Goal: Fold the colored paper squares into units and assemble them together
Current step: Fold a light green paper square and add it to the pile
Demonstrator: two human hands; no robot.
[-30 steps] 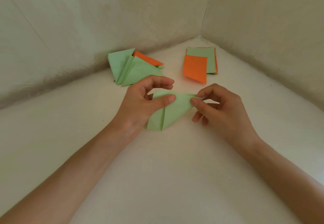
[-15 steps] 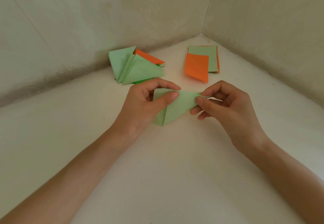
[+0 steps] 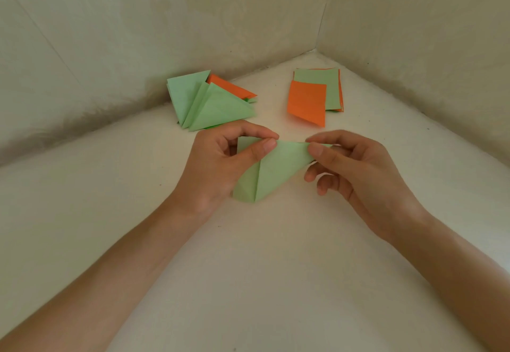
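- Head view: I saw the green paper unit [image 3: 276,171] held up between both hands, over the pale tabletop [image 3: 276,269]. I could not tell whether its lower point touched the surface.
- I judged it light, thin and easily crumpled. It looked stiff only along its creases, so the corners and folded edges were the places to take hold, lightly.
- The left hand [image 3: 218,169] had its grip clamped on the upper left corner, thumb on the front face and forefinger curled over the top.
- The right hand [image 3: 356,175] pinched the right tip between thumb and forefinger, with the other fingers loosely curled below.
- Both forearms reached in from the lower corners, palms turned inward.
- Beyond lay the folded units [image 3: 209,103] and, apart from them, the flat squares [image 3: 317,95].
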